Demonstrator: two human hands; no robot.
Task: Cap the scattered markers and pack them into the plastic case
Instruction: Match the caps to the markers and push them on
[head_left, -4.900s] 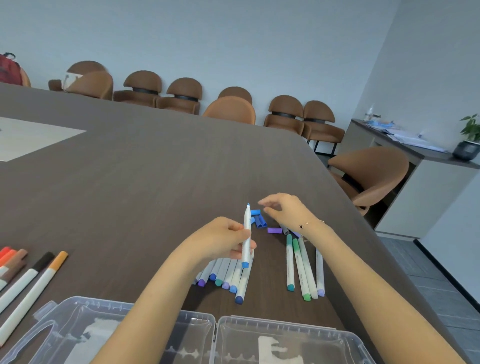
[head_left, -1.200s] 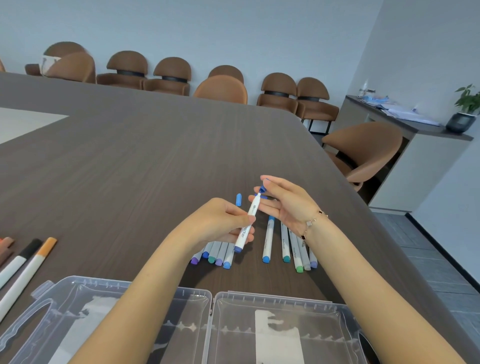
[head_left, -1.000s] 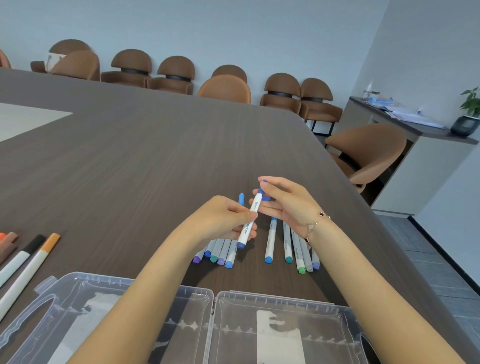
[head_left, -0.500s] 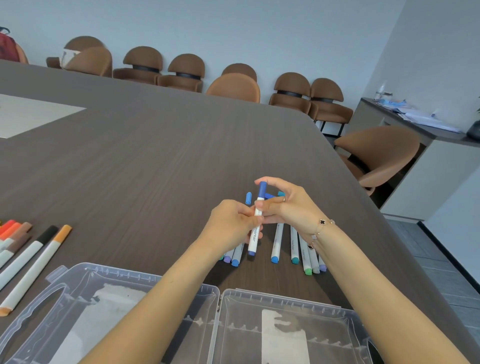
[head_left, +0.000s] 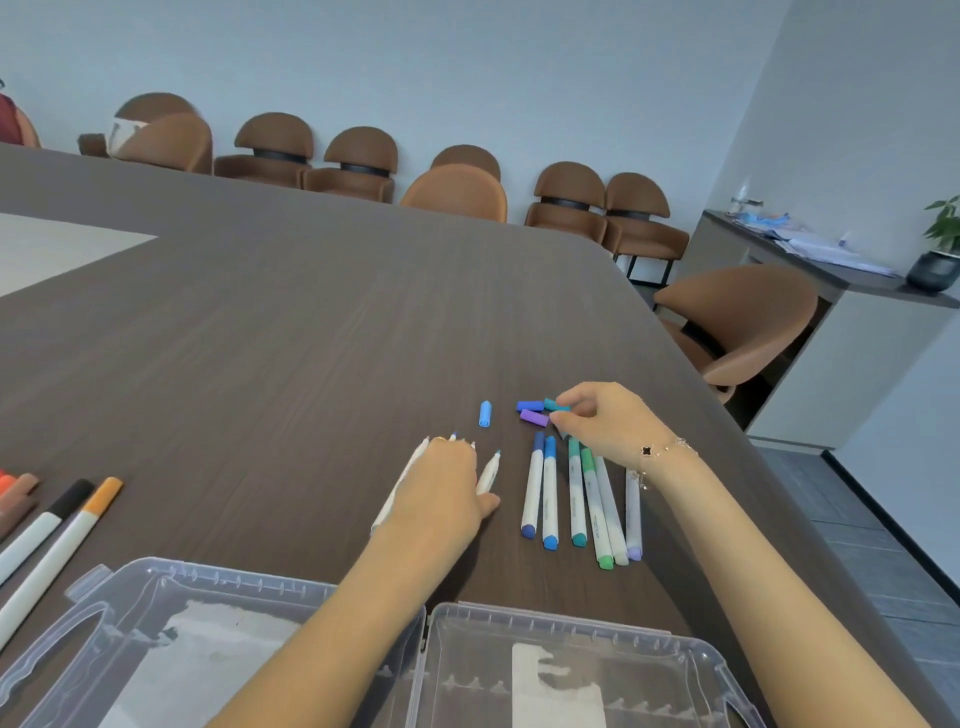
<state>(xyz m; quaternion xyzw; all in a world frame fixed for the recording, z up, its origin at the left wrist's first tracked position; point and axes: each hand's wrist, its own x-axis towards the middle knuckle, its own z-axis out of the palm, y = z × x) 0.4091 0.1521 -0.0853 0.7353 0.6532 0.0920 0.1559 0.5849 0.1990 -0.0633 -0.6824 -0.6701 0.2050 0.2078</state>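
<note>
My left hand lies palm down on several uncapped white markers; their tips poke out past my fingers. My right hand reaches to the loose caps behind and pinches a teal cap. A blue cap and a purple cap lie touching it, and a light blue cap lies apart to the left. Several capped markers lie side by side under my right wrist. The clear plastic case lies open at the near table edge.
More markers with black, orange and brown caps lie at the left edge of the dark wooden table. Brown chairs stand along the wall and at the table's right side.
The blue marker that both hands were capping now lies in the capped row. My left hand dropped onto the uncapped markers. My right hand moved to the loose caps and took the teal one.
</note>
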